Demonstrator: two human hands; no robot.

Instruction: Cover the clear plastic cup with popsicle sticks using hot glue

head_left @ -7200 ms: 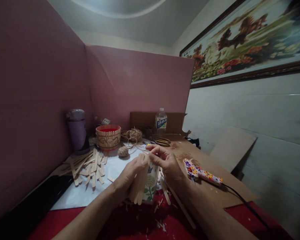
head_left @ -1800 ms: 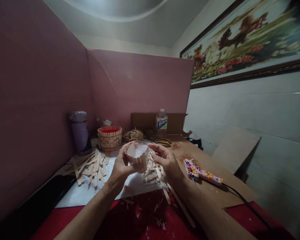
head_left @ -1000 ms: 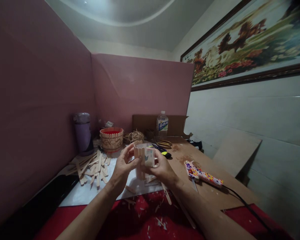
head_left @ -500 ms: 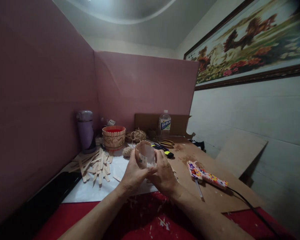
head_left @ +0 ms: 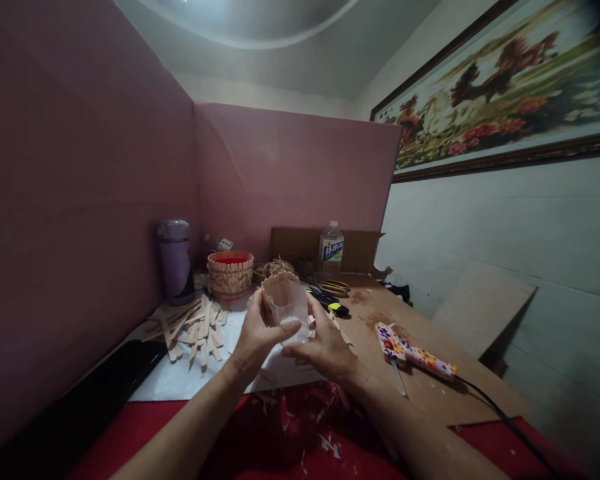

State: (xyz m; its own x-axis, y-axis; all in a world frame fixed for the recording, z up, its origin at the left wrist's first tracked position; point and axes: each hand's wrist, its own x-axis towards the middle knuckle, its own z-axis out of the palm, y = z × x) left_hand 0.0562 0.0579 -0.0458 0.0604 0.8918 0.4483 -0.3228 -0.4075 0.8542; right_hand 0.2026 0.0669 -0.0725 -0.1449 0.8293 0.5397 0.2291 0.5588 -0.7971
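Since the frame half a second earlier, the clear container (head_left: 296,308) has been raised slightly and turned, and its near side has been less covered by the hands. It is clasped on its left by the left hand (head_left: 257,331), the thumb laid across its near face. Its right side is gripped by the right hand (head_left: 327,345), whose thumb and fingers are spread apart around it. The container is held tilted above the white sheet (head_left: 155,385); its far wall is edged with rounded wooden stick ends, while its near wall is left bare and translucent.
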